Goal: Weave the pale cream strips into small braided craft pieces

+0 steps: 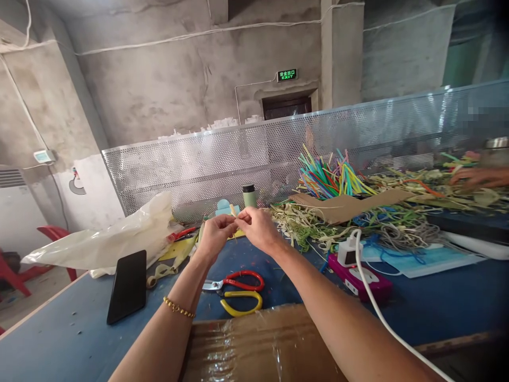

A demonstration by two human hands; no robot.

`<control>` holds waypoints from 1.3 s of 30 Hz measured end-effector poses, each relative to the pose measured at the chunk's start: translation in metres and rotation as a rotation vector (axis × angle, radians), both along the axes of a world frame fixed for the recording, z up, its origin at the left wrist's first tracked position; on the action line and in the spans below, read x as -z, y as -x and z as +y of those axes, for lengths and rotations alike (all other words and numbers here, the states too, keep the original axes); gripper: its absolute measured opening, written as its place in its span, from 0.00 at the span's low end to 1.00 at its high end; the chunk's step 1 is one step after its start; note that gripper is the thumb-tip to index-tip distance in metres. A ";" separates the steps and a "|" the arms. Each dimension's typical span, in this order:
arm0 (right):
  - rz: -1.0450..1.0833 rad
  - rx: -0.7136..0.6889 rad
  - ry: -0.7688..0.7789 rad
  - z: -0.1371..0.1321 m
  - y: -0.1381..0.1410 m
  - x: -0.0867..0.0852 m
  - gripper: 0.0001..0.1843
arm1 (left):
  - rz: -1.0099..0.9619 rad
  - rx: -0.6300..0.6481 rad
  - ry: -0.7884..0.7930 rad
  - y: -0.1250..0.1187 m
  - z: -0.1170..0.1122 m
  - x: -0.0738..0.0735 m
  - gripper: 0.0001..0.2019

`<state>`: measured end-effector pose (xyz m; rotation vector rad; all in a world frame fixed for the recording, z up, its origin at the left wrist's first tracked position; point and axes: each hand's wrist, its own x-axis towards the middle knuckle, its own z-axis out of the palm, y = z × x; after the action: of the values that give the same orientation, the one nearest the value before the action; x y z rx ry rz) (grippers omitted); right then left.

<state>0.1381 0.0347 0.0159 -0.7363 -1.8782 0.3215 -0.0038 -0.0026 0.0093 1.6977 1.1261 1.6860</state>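
Note:
My left hand (217, 233) and my right hand (258, 229) meet above the blue table (59, 339), fingertips pinched together on a small pale yellow strip (234, 211). Both hands are closed around it. A gold bead bracelet (178, 308) circles my left wrist. Below the hands lie red-handled scissors (234, 281) and yellow-handled scissors (242, 303) on the table.
A black phone (128, 286) and a white plastic bag (115, 239) lie left. A taped cardboard box (258, 347) sits nearest me. Coloured strips (330, 178), cardboard (350, 204), a magenta power strip (358, 278) with white cable, a green bottle (249, 196), a perforated metal screen (222, 164). Another person's hand (479, 176) reaches in far right.

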 end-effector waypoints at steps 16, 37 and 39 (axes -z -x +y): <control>0.030 0.013 -0.179 0.007 -0.010 -0.009 0.07 | -0.060 0.248 0.110 0.016 -0.002 -0.003 0.11; 0.273 -0.240 0.238 0.007 0.001 0.000 0.04 | 0.102 -0.007 -0.085 -0.003 -0.009 -0.006 0.12; 0.239 -0.271 0.226 0.007 -0.002 -0.002 0.06 | 0.027 0.017 -0.073 -0.004 -0.008 -0.004 0.11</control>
<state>0.1404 0.0414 0.0178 -0.5620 -1.7289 0.7707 0.0005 -0.0106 0.0132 1.7754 1.0711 1.7179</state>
